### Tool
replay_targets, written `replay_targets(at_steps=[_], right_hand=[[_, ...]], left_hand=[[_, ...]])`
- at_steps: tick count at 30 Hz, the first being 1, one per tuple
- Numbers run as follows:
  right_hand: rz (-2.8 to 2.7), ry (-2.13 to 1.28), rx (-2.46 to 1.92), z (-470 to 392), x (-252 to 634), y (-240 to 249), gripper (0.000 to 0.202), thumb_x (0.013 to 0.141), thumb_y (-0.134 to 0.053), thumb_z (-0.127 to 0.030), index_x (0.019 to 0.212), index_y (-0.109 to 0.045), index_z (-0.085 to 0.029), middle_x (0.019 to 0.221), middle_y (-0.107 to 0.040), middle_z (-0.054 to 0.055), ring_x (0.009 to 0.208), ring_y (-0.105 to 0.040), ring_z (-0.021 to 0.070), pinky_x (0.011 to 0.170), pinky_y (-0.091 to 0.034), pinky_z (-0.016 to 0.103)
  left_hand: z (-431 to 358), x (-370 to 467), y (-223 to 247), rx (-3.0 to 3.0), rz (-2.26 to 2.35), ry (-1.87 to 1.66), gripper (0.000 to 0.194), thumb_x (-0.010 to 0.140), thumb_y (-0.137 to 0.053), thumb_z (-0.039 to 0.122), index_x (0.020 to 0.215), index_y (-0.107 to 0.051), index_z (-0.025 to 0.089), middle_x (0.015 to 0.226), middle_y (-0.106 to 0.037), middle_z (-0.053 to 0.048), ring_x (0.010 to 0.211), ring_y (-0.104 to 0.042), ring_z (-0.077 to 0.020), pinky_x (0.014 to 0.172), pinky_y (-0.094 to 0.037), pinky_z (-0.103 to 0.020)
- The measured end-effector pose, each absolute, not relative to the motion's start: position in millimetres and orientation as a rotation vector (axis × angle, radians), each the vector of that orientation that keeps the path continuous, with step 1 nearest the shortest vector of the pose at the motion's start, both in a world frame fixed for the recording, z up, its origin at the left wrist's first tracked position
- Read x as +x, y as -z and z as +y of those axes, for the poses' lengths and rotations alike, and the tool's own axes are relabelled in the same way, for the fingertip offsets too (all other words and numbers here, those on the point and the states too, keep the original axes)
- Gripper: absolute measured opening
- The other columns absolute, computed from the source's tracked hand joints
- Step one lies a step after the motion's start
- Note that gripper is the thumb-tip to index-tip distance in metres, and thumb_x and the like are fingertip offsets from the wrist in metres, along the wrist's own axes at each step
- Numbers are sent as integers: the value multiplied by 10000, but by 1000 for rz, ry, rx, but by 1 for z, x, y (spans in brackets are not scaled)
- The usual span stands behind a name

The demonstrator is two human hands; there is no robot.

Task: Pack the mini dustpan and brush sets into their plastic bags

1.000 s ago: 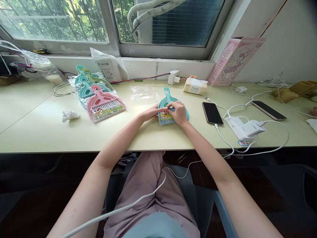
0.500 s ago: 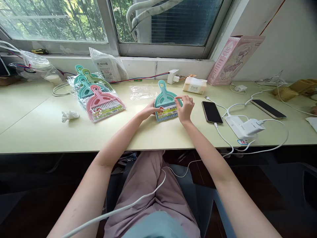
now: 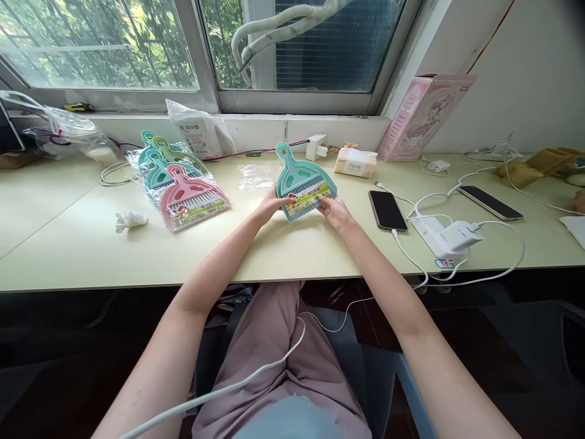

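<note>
A teal dustpan-and-brush set (image 3: 299, 177) with a yellow-green label is held between both hands, tilted with its handle up and to the left. My left hand (image 3: 273, 204) grips its lower left side, thumb over the front. At the lower right edge, my right hand (image 3: 335, 210) pinches it, thumb on the label and fingers hidden behind. Behind it on the table lies a flat clear plastic wrapper (image 3: 258, 177). To the left, a pink dustpan set (image 3: 194, 198) in clear wrap rests in front of several teal and green ones (image 3: 158, 167).
A crumpled white tissue (image 3: 131, 221) lies on the left of the table (image 3: 183, 262). On the right are a charging phone (image 3: 387, 210), a second phone (image 3: 490, 202), a power strip (image 3: 432, 236) with white cables, a tissue pack (image 3: 355, 163) and a pink box (image 3: 425, 119).
My right hand has moved from the front of the set down to its lower right edge. The set has turned, its handle swinging left.
</note>
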State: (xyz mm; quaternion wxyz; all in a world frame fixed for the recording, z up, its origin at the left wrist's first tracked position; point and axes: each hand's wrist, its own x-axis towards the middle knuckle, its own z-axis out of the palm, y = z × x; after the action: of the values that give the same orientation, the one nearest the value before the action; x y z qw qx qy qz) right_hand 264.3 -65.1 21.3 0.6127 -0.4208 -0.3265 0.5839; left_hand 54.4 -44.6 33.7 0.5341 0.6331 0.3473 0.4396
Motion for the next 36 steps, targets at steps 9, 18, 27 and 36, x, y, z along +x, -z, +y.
replay_targets(at_steps=[9,18,27,36], right_hand=[[-672,-1392,-876,-69,264,-27,221,811,-604,-26,908,-567,-221,830,-756,-33,749,-724,108,823,-624,257],[-806,-1473,-887,-75,251,-24,153,809,-691,-99,914,-648,-201,886,-777,6,901,-740,175,901,-614,343],[-770,-1405,-933,-71,257,-21,188,741,-735,-53,872,-671,-172,873,-781,39,929,-741,229,926,-609,416],[-758,-1380,-917,-71,261,-20,343,700,-781,-54,994,-669,-191,869,-779,18,883,-751,219,857,-642,387]], left_hand=[[-40,55,-27,1512,778,-1078,755,647,-745,355,1326,-443,225,1261,-623,-106,1120,-625,-313,889,-539,-472],[-44,59,-31,1492,809,-1090,764,625,-790,358,1306,-469,229,1210,-641,-93,1080,-637,-302,858,-550,-454],[-44,53,-34,1533,847,-947,765,674,-761,442,1331,-424,242,1160,-648,-81,1012,-658,-272,814,-559,-419],[-21,23,-23,2038,1381,-1125,440,932,-418,495,1245,-532,208,1394,-535,-153,1335,-448,-297,1117,-325,-502]])
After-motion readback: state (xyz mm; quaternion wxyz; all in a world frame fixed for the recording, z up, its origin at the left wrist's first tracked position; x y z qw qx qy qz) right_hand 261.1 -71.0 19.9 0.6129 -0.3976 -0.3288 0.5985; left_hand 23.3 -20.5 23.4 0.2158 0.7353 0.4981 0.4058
